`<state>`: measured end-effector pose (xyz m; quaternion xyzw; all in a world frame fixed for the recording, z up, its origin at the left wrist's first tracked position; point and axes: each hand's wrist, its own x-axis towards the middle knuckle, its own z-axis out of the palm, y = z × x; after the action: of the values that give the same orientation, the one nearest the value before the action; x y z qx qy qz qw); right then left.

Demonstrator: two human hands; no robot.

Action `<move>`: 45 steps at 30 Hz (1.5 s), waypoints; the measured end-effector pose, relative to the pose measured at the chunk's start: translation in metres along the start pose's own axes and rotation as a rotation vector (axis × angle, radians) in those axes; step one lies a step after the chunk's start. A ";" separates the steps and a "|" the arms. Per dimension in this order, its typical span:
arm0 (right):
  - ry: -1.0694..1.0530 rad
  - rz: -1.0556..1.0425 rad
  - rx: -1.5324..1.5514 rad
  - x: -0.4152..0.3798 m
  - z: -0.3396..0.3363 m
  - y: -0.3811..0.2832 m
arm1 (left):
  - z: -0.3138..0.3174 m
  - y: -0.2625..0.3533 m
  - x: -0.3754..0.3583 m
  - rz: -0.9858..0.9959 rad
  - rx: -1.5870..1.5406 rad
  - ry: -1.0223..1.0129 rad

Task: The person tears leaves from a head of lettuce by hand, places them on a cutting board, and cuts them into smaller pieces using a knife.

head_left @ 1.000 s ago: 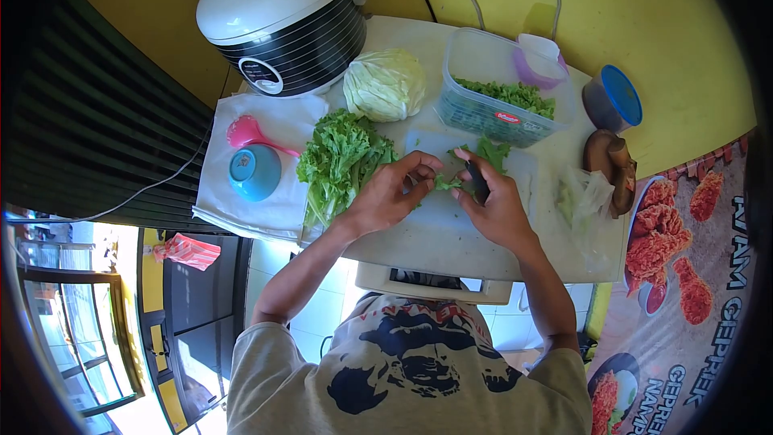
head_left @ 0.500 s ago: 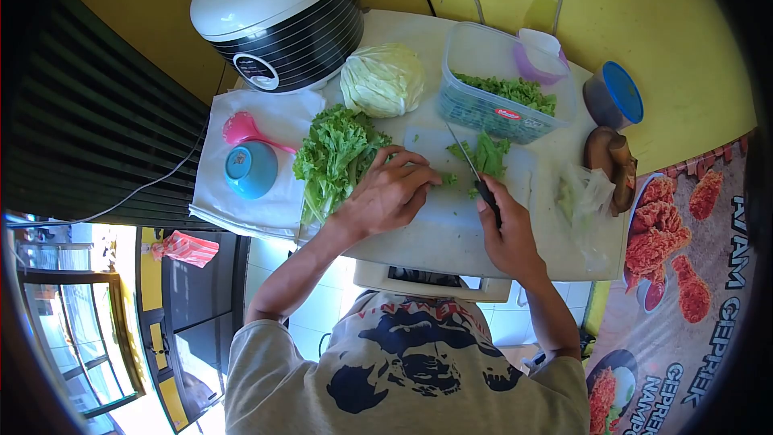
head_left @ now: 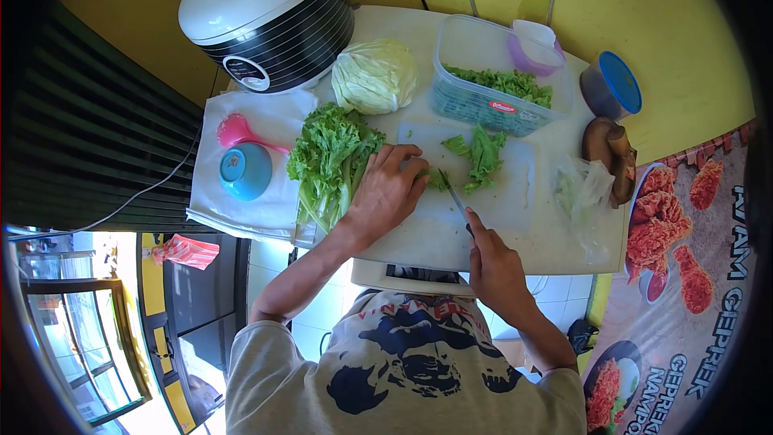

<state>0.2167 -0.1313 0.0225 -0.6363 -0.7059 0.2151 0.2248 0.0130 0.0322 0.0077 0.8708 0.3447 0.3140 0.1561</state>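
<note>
My left hand (head_left: 390, 192) lies on the white cutting board (head_left: 499, 201), its fingers pressing down a small piece of green lettuce (head_left: 435, 180). My right hand (head_left: 493, 262) grips the handle of a knife (head_left: 453, 197), whose blade points up the board toward that piece. More cut lettuce leaves (head_left: 480, 155) lie farther up the board. A big bunch of lettuce (head_left: 326, 163) rests just left of my left hand.
A rice cooker (head_left: 266, 16) stands at the back left, with a cabbage head (head_left: 374, 76) beside it. A clear tub of chopped greens (head_left: 498, 84), a blue-lidded jar (head_left: 612, 84), a blue bowl (head_left: 245, 171) with a pink ladle (head_left: 241, 133), and a plastic bag (head_left: 584, 193) surround the board.
My right hand has drawn the knife back toward me, down the board. My left hand has shifted left and now holds down the small lettuce piece by the blade.
</note>
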 end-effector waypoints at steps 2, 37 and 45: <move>0.015 -0.003 -0.051 0.004 0.003 0.003 | -0.002 -0.001 0.004 -0.001 0.001 -0.032; 0.036 -0.008 -0.255 0.023 0.007 -0.004 | 0.007 -0.002 0.011 -0.148 -0.052 0.007; 0.048 -0.045 -0.275 0.031 0.011 -0.001 | 0.006 -0.001 0.009 -0.147 -0.076 0.020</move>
<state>0.2062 -0.1009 0.0156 -0.6499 -0.7374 0.0960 0.1570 0.0215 0.0391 0.0064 0.8334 0.3972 0.3233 0.2080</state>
